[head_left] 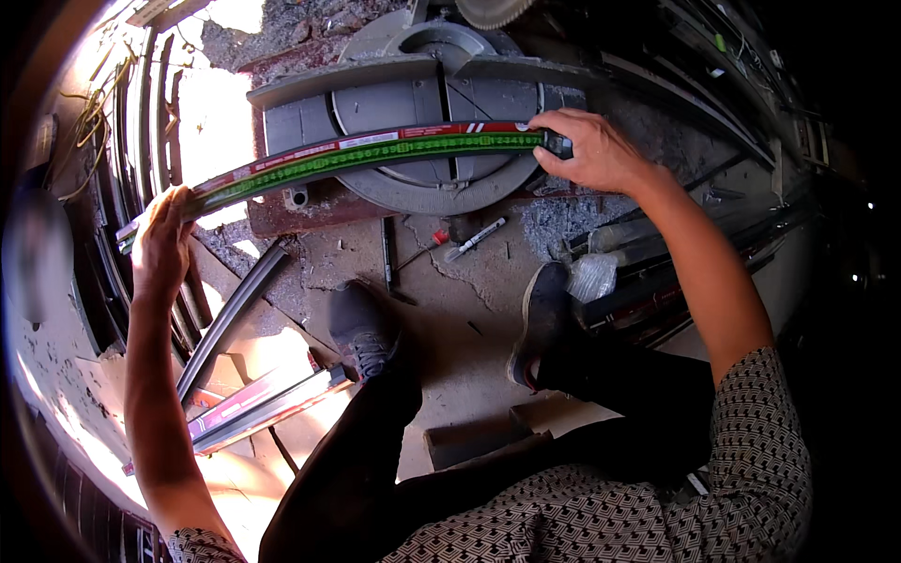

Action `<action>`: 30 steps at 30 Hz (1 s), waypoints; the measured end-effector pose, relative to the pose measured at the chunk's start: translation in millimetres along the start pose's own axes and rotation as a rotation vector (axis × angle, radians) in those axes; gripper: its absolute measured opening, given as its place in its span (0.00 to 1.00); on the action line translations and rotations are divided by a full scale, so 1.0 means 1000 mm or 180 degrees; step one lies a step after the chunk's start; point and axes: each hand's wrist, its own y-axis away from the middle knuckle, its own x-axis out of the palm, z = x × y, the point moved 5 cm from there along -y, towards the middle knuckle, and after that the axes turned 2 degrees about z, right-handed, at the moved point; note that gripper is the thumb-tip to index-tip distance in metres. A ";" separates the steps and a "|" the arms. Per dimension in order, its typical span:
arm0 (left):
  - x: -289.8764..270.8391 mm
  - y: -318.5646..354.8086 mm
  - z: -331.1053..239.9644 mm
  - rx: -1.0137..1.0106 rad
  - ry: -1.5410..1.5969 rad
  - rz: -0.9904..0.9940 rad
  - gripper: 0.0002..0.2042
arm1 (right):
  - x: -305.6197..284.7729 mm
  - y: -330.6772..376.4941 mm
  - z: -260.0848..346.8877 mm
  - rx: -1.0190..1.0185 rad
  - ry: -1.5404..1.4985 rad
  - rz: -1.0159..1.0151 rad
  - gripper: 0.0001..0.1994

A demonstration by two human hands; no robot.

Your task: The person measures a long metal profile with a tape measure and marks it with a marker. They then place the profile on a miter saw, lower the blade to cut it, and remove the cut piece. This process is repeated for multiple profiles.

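Observation:
A long metal profile with red printed film [432, 132] spans from one hand to the other, above the grey bed of a miter saw [399, 178]. Along its near side runs the green blade of a tape measure [413, 148]. Fingers of my left hand [161, 246] are closed round the profile's left end, together with the tape's far end. At the other end, my right hand [598, 152] grips the dark tape measure case [557, 144], its fingertips on the profile's end. The hook of the tape is hidden at my left hand.
A round toothed saw blade [495, 7] shows at the top. Between my shoes [361, 319] and the saw lie a white marker [475, 239], a red-handled screwdriver [435, 240] and a dark hammer-like tool [389, 258]. Loose profiles [230, 314] lie at left; more bars and clear plastic [593, 277] at right.

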 end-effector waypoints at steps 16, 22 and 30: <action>-0.012 0.015 0.025 0.0745 -0.0218 -0.0308 0.34 | 0.008 -0.007 0.002 0.0135 0.0188 0.0075 0.15; -0.009 0.016 0.034 0.0682 -0.0284 -0.0143 0.34 | 0.008 -0.004 0.002 0.0446 0.0335 -0.0035 0.15; -0.007 0.015 0.043 0.0683 -0.0110 -0.0126 0.32 | 0.016 -0.008 0.003 0.0820 0.0466 -0.0227 0.18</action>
